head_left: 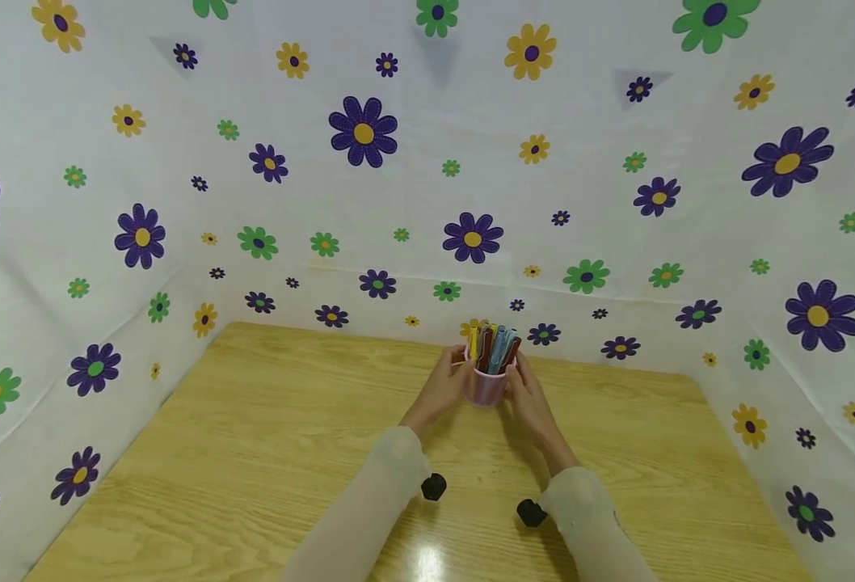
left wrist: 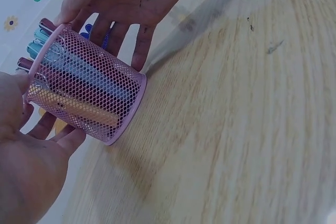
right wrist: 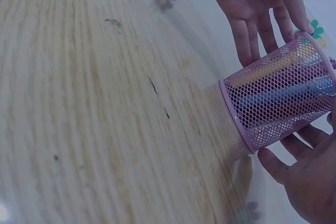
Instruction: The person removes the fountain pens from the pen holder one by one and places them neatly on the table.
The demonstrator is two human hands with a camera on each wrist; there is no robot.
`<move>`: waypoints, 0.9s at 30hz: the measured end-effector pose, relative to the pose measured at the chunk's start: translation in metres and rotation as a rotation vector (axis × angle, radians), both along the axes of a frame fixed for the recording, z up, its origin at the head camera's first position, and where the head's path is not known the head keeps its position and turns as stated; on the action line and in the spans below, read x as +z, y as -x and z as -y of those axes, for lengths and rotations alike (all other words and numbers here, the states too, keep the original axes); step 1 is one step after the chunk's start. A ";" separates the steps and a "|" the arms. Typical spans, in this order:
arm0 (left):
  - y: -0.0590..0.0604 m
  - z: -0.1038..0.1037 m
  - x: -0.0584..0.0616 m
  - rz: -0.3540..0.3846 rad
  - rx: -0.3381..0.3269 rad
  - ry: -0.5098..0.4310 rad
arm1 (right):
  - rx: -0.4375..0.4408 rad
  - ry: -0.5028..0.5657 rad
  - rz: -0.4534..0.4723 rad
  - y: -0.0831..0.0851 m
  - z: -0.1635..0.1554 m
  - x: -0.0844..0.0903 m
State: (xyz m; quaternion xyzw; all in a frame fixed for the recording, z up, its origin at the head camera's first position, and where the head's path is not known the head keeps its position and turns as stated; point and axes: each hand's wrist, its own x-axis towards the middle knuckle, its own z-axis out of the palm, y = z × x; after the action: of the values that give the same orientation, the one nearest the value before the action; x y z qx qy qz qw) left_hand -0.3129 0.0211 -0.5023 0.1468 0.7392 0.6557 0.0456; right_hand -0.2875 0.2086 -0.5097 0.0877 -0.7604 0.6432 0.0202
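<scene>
Near the far edge of the table, left hand and right hand hold a pink cup of pens; wrist views reveal its mesh, the head view 2 sleeves.

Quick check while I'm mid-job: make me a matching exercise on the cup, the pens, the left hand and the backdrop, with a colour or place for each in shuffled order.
Column one:
1. Cup
2. Pens
3. Left hand
4. Backdrop

Column two:
A. White with coloured flowers
B. Inside the mesh container
C. Pink
D. At the container's left side in the head view

Right pairs: 1-C, 2-B, 3-D, 4-A
</scene>
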 end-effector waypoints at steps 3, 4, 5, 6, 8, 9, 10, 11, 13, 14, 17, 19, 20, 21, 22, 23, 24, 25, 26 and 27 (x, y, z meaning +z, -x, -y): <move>0.000 0.001 -0.001 -0.019 -0.007 0.021 | -0.001 -0.011 0.007 -0.002 0.001 0.001; 0.000 0.001 -0.001 -0.032 -0.016 0.026 | -0.005 -0.019 0.008 -0.003 0.001 0.002; -0.001 0.002 0.000 -0.034 -0.025 0.035 | -0.007 -0.023 0.008 -0.004 0.002 0.002; -0.001 0.003 0.001 -0.033 -0.036 0.042 | -0.006 -0.028 0.008 -0.004 0.002 0.002; -0.002 0.005 0.002 -0.035 -0.062 0.052 | 0.000 -0.042 0.012 -0.006 0.002 0.003; -0.002 0.006 0.003 -0.034 -0.079 0.055 | 0.002 -0.049 0.011 -0.007 0.002 0.003; -0.003 0.007 0.004 -0.033 -0.095 0.062 | 0.002 -0.060 0.010 -0.009 0.002 0.003; -0.004 0.008 0.005 -0.026 -0.108 0.072 | 0.001 -0.067 0.012 -0.010 0.002 0.003; -0.004 0.009 0.006 -0.040 -0.130 0.086 | 0.002 -0.075 0.013 -0.012 0.003 0.003; -0.005 0.010 0.007 -0.045 -0.136 0.096 | 0.002 -0.079 0.015 -0.014 0.003 0.003; -0.007 0.013 0.007 -0.064 -0.151 0.111 | 0.012 -0.089 0.011 -0.018 0.004 0.004; -0.010 0.016 0.008 -0.068 -0.156 0.118 | 0.017 -0.104 0.012 -0.020 0.005 0.004; -0.011 0.017 0.008 -0.061 -0.154 0.124 | 0.016 -0.119 0.013 -0.021 0.005 0.004; -0.012 0.017 0.008 -0.057 -0.156 0.125 | 0.016 -0.131 0.009 -0.022 0.005 0.004; -0.014 0.018 0.008 -0.047 -0.156 0.126 | 0.012 -0.144 0.013 -0.022 0.005 0.003; -0.015 0.018 0.007 -0.041 -0.152 0.127 | 0.012 -0.151 0.013 -0.023 0.005 0.003; -0.016 0.019 0.007 -0.034 -0.146 0.130 | 0.011 -0.159 0.018 -0.023 0.006 0.003; -0.017 0.019 0.006 -0.029 -0.142 0.135 | 0.010 -0.167 0.022 -0.024 0.006 0.003; -0.018 0.018 0.006 -0.025 -0.140 0.137 | 0.008 -0.172 0.027 -0.024 0.006 0.004; -0.018 0.018 0.006 -0.024 -0.142 0.139 | 0.008 -0.173 0.031 -0.025 0.005 0.004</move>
State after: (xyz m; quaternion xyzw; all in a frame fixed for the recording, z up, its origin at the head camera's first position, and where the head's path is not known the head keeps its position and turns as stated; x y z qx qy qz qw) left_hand -0.2944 0.0033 -0.4966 0.2032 0.7710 0.5963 0.0932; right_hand -0.2623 0.2031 -0.5057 0.0823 -0.8129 0.5766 -0.0018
